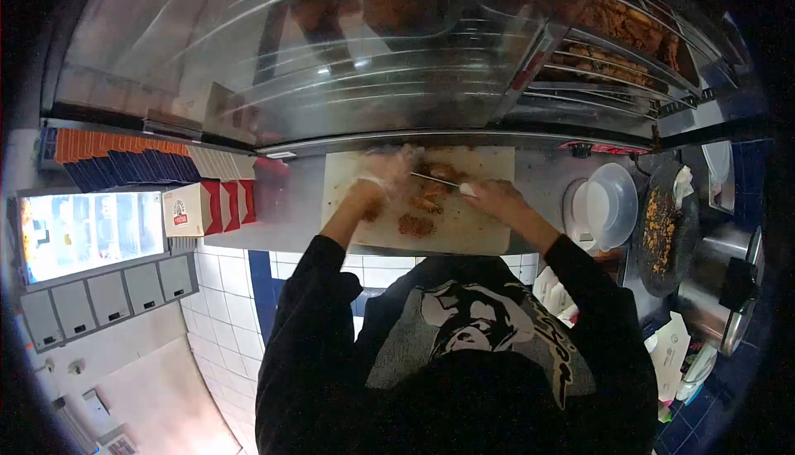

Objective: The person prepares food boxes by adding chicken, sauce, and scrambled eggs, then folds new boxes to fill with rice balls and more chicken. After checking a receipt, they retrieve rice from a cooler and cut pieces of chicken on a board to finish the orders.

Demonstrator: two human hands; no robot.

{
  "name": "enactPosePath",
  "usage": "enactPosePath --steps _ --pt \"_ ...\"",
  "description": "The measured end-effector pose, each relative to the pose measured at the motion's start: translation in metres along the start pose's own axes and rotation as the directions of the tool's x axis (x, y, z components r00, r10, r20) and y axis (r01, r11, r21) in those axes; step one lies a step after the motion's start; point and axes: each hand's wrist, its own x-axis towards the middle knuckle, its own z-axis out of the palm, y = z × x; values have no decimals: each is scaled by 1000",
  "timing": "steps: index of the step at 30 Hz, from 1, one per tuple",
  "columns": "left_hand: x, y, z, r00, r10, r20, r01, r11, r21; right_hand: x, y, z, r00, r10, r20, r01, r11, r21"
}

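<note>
My right hand (494, 198) is closed around the white handle of a knife (436, 179), whose thin blade points left across a cutting board (484, 235). Opposite the blade tip is my left hand (389, 167), smeared by motion and seemingly in a clear plastic glove. Its fingers do not show clearly, nor whether they hold anything. Reddish-brown pieces of food, which look like meat (428, 198), lie under and around the blade. Nearer to me on the board is a small chopped reddish heap (416, 225). Crumbs and stains are scattered over the pale board.
A glass-fronted display case (373, 99) with trays of food rises behind the counter. Boxes (184, 211) and folded cartons (124, 157) stand at left. Clear plastic tubs (611, 205), a dark pan with crumbs (660, 231) and a large metal pot (716, 289) are at right.
</note>
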Motion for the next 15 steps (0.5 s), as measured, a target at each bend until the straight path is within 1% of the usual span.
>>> enactPosePath --steps 1,2,3,4,5,6,7,8,9,10,11,12,13,14,15 --pt "5 -20 38 957 87 -277 -90 996 5 7 -4 1 1000 -13 0 13 1000 -5" --pt "-4 -27 38 831 167 -531 -173 984 38 9 -7 -2 1000 -27 -3 27 1000 -9" --pt "-12 -31 40 832 155 -532 -159 987 39 8 -10 -4 1000 -30 -9 30 999 -18" --pt "-40 -24 6 728 -4 -686 -164 970 -180 6 -14 -9 999 -33 -15 33 999 -27" --pt "-66 -17 -21 598 -191 -778 -208 901 -381 -3 -20 -22 999 -47 -18 47 998 -30" --pt "-90 -11 -33 486 -349 -801 -91 891 -444 -25 -28 -39 999 -6 -38 6 1000 -10" --pt "-108 -12 -36 348 -486 -801 18 858 -513 -42 -33 -43 998 35 -56 -34 999 11" --pt "-116 -18 -31 131 -532 -837 -61 838 -542 -56 -28 -31 997 33 -76 -28 997 74" --pt "-130 -17 -21 175 -552 -816 -56 821 -568 -71 -25 -19 995 33 -94 -20 990 137" --pt "-147 -9 -11 218 -571 -792 -50 804 -593 -90 -30 -19 999 25 -20 -20 979 202" --pt "-154 -1 0 208 -576 -791 -42 803 -595 -106 -34 -21 999 10 47 -22 965 260" --pt "-159 8 12 454 -604 -655 15 740 -672 -118 -32 -17 999 -1 46 -11 967 253" --pt "-162 16 18 670 -582 -460 91 679 -728 -132 -29 -12 998 -21 58 6 970 244" --pt "-163 27 12 669 -585 -458 93 678 -729 -142 -26 -9 997 -40 70 22 972 235" --pt "-161 39 6 710 -612 -348 198 648 -735 -149 -23 -10 996 -42 73 24 972 234"
